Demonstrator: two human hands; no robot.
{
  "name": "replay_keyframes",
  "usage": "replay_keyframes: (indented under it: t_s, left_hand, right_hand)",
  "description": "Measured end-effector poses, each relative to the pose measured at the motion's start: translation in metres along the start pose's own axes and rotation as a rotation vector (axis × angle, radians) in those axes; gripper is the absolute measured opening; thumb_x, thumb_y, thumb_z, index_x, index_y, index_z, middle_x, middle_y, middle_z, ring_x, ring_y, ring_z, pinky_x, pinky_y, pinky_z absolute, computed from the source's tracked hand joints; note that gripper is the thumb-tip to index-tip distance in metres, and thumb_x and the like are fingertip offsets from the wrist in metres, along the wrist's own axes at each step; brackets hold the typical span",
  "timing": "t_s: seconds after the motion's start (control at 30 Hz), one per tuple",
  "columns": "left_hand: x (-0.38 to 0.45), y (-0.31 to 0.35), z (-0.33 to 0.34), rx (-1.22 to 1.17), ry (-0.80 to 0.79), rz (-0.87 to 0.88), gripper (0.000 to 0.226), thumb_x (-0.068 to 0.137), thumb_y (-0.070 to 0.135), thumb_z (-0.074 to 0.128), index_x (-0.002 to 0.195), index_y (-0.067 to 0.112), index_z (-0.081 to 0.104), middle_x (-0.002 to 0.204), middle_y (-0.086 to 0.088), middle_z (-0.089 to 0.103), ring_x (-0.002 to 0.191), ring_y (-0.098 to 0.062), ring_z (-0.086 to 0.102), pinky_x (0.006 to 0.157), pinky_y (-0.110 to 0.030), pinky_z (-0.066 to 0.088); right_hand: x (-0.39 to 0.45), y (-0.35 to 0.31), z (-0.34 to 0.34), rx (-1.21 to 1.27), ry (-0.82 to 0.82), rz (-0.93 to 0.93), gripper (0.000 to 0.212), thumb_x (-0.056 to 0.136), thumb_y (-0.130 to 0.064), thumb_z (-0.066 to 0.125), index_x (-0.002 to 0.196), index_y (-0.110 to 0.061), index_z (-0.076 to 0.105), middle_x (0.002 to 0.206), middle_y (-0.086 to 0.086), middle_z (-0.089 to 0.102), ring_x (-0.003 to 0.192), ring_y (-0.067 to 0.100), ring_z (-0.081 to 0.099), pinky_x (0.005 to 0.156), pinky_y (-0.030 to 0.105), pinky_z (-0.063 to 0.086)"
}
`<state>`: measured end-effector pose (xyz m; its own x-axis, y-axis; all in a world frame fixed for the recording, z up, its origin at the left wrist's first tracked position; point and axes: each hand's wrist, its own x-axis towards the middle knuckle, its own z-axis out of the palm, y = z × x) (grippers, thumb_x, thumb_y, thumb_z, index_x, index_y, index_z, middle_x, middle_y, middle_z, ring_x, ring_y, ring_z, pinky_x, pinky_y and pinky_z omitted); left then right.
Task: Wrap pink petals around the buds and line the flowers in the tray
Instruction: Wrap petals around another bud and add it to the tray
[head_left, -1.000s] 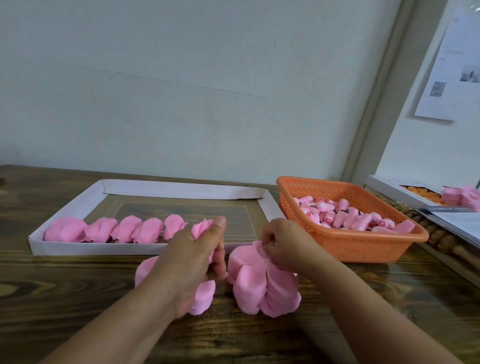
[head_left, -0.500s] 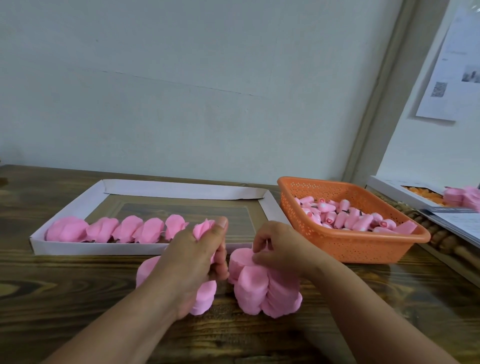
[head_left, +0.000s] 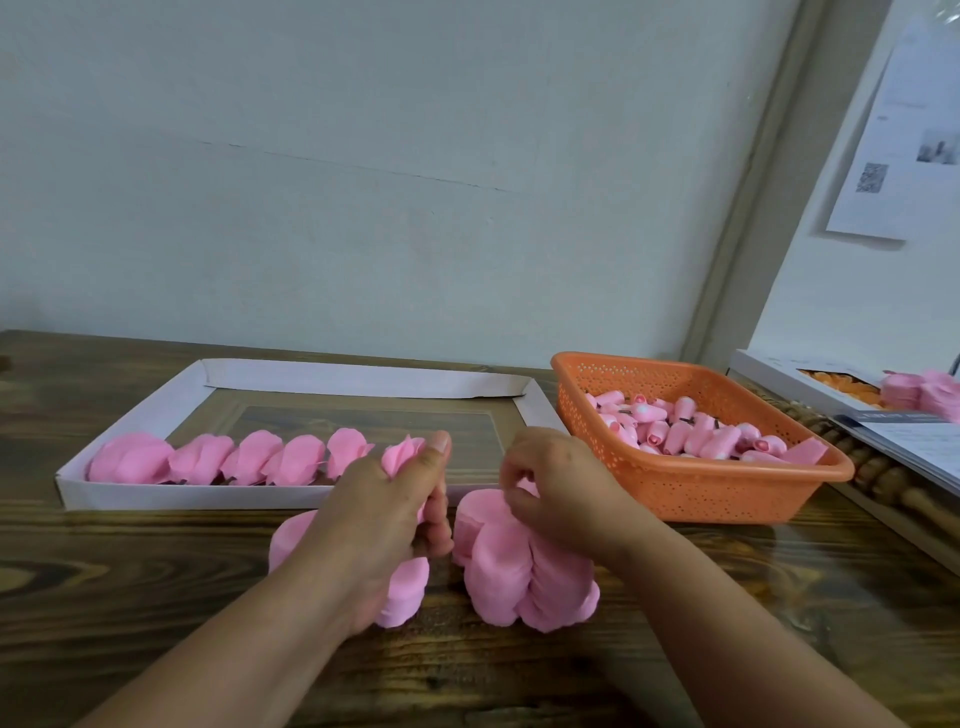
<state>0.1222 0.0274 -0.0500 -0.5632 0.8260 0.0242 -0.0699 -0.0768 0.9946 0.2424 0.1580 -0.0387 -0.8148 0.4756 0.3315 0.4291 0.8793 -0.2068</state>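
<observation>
My left hand (head_left: 387, 512) grips a partly wrapped pink flower (head_left: 401, 453) whose petals stick out above my thumb. My right hand (head_left: 558, 488) hovers on top of a stack of pink petals (head_left: 519, 566), fingertips curled and pinching at the top petal. A second petal stack (head_left: 402, 592) lies under my left wrist, mostly hidden. Several finished pink flowers (head_left: 228, 460) lie in a row along the front wall of the white cardboard tray (head_left: 343, 378). Pink buds (head_left: 691, 428) fill the orange basket (head_left: 691, 491).
The wooden table (head_left: 104, 571) runs to a pale wall behind. At the far right stand a white box with orange pieces (head_left: 836, 387), more pink petals (head_left: 922, 395), papers and a wooden roller rack (head_left: 883, 478).
My right hand has slid left and lifted slightly on the petal stack, fingertips now picking at the top. My left hand keeps the flower almost still.
</observation>
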Motion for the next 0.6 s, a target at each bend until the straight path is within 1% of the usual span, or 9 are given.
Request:
replay_keyframes:
  t_s: [0.07, 0.1, 0.17, 0.2, 0.27, 0.33, 0.43, 0.53, 0.6]
  left_hand:
    - [0.0, 0.0, 0.002, -0.007, 0.006, 0.007, 0.057, 0.093, 0.04, 0.054, 0.039, 0.019, 0.052, 0.046, -0.004, 0.048, 0.043, -0.016, 0.05, 0.065, -0.037, 0.047]
    - [0.0, 0.0, 0.002, -0.01, 0.011, 0.008, 0.057, 0.093, 0.039, 0.054, 0.039, 0.019, 0.052, 0.046, -0.004, 0.048, 0.043, -0.016, 0.049, 0.065, -0.037, 0.047]
    - [0.0, 0.001, 0.003, -0.009, 0.021, 0.005, 0.056, 0.092, 0.039, 0.055, 0.04, 0.019, 0.051, 0.047, -0.004, 0.048, 0.043, -0.016, 0.049, 0.065, -0.037, 0.047]
    - [0.0, 0.001, 0.003, -0.007, 0.025, 0.002, 0.056, 0.092, 0.04, 0.055, 0.04, 0.019, 0.051, 0.047, -0.004, 0.048, 0.044, -0.017, 0.05, 0.065, -0.038, 0.048]
    - [0.0, 0.002, 0.001, -0.004, 0.029, -0.008, 0.055, 0.091, 0.041, 0.056, 0.042, 0.017, 0.052, 0.048, -0.005, 0.049, 0.046, -0.02, 0.051, 0.068, -0.041, 0.049]
    - [0.001, 0.002, 0.0, 0.009, 0.026, -0.015, 0.054, 0.091, 0.042, 0.056, 0.044, 0.015, 0.052, 0.048, -0.006, 0.049, 0.049, -0.022, 0.051, 0.07, -0.042, 0.05]
    - [0.001, 0.003, -0.001, 0.002, 0.034, -0.018, 0.053, 0.092, 0.04, 0.057, 0.047, 0.012, 0.051, 0.048, -0.006, 0.048, 0.049, -0.023, 0.05, 0.067, -0.041, 0.049]
    - [0.001, 0.003, 0.002, -0.013, 0.037, -0.011, 0.051, 0.092, 0.037, 0.056, 0.049, 0.01, 0.05, 0.047, -0.006, 0.047, 0.047, -0.022, 0.049, 0.064, -0.038, 0.048]
    - [0.001, 0.003, 0.003, -0.022, 0.037, -0.016, 0.049, 0.092, 0.037, 0.057, 0.051, 0.009, 0.05, 0.047, -0.006, 0.047, 0.046, -0.02, 0.048, 0.063, -0.037, 0.048]
  right_hand:
    - [0.004, 0.0, 0.0, 0.009, -0.103, -0.028, 0.02, 0.084, -0.014, 0.057, 0.101, -0.016, 0.067, 0.097, -0.001, 0.056, 0.091, 0.015, 0.051, 0.08, 0.032, 0.044]
    - [0.006, 0.0, 0.001, -0.023, -0.168, -0.035, 0.023, 0.085, -0.016, 0.056, 0.105, -0.017, 0.066, 0.101, 0.0, 0.055, 0.094, 0.015, 0.05, 0.082, 0.033, 0.045]
    - [0.009, 0.0, 0.004, -0.071, -0.244, -0.039, 0.02, 0.084, -0.016, 0.054, 0.102, -0.017, 0.065, 0.101, 0.0, 0.052, 0.095, 0.018, 0.05, 0.083, 0.035, 0.045]
    - [0.01, 0.0, 0.005, -0.069, -0.25, -0.036, 0.017, 0.083, -0.014, 0.054, 0.097, -0.017, 0.063, 0.1, 0.0, 0.052, 0.093, 0.018, 0.049, 0.081, 0.034, 0.046]
    - [0.012, -0.001, 0.007, -0.049, -0.224, -0.022, 0.009, 0.081, -0.011, 0.055, 0.084, -0.018, 0.058, 0.091, -0.001, 0.053, 0.084, 0.018, 0.049, 0.072, 0.032, 0.045]
    - [0.01, -0.001, 0.008, -0.018, -0.172, -0.009, 0.011, 0.078, -0.011, 0.057, 0.074, -0.02, 0.052, 0.08, -0.001, 0.054, 0.076, 0.019, 0.05, 0.066, 0.033, 0.044]
    - [0.004, 0.0, 0.009, 0.016, -0.079, 0.0, 0.014, 0.077, -0.012, 0.06, 0.07, -0.02, 0.049, 0.07, -0.003, 0.052, 0.069, 0.019, 0.048, 0.061, 0.033, 0.04]
    - [0.0, 0.001, 0.01, -0.016, -0.011, -0.038, 0.013, 0.08, -0.016, 0.061, 0.069, -0.016, 0.054, 0.07, -0.003, 0.053, 0.069, 0.019, 0.047, 0.064, 0.033, 0.038]
    - [0.0, 0.002, 0.011, -0.098, 0.026, -0.078, 0.02, 0.087, -0.019, 0.056, 0.067, -0.014, 0.054, 0.07, -0.002, 0.052, 0.068, 0.018, 0.045, 0.07, 0.031, 0.037]
